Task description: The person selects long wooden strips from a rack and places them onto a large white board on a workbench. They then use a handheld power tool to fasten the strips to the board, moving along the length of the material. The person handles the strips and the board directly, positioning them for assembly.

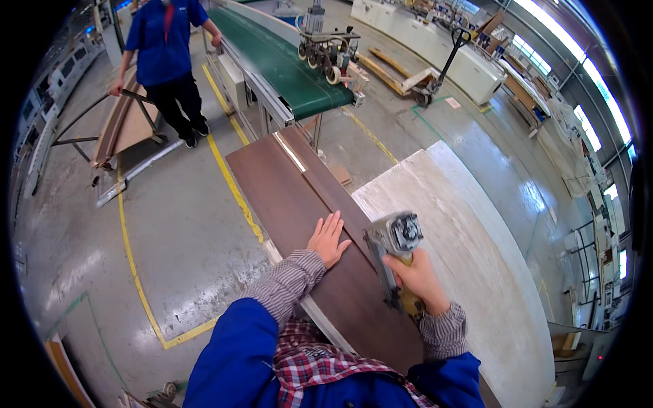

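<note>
A long dark brown panel [271, 178] stretches away in front of me, with a raised strip running along it and a short pale strip [290, 151] near its far end. My left hand [328, 241] lies flat on the panel with its fingers stretched out, beside the raised strip. To the right, my right hand [420, 279] is wrapped round the handle of a nail gun [393, 236]. The nail gun's nose points down at the panel's right part; I cannot tell whether it touches. Its trigger is hidden behind my fingers.
A pale flat board [469, 251] lies to the right of the panel. Beyond the panel's far end stands a green conveyor belt [272, 61] with a roller device [330, 54]. At the far left a person [166, 54] in blue stands by a cart of boards [129, 126]. A pallet jack [435, 75] stands far right.
</note>
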Tool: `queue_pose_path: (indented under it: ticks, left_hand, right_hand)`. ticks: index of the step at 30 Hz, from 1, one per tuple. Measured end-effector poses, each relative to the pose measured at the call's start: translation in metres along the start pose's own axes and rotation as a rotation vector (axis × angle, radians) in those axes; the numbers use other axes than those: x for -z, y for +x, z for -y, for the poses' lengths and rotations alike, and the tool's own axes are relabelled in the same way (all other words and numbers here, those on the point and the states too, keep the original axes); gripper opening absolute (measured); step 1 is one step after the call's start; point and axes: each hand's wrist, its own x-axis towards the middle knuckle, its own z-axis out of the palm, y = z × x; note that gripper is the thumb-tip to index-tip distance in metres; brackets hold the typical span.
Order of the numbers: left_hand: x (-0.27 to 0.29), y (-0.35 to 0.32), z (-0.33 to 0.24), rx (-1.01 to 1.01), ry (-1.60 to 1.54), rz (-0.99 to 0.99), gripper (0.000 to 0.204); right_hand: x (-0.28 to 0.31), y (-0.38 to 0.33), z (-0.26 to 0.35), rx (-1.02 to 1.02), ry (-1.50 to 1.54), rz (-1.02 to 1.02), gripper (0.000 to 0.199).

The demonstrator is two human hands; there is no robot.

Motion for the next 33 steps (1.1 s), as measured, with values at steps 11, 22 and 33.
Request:
queue_pose_path:
  ticks: [11, 22, 33]
  left_hand:
    - [-0.001, 0.032, 0.031, -0.019, -0.087, 0.259, 0.066]
    - [0.000, 0.038, 0.040, -0.041, -0.174, 0.266, 0.065]
    - [0.008, 0.038, 0.038, -0.047, -0.164, 0.244, 0.065]
  right_hand:
    - [-0.063, 0.252, 0.042, -0.050, -0.310, 0.137, 0.030]
    - [-0.070, 0.283, 0.061, -0.205, -0.351, 0.276, 0.027]
    - [-0.078, 0.278, 0.065, -0.248, -0.557, 0.208, 0.031]
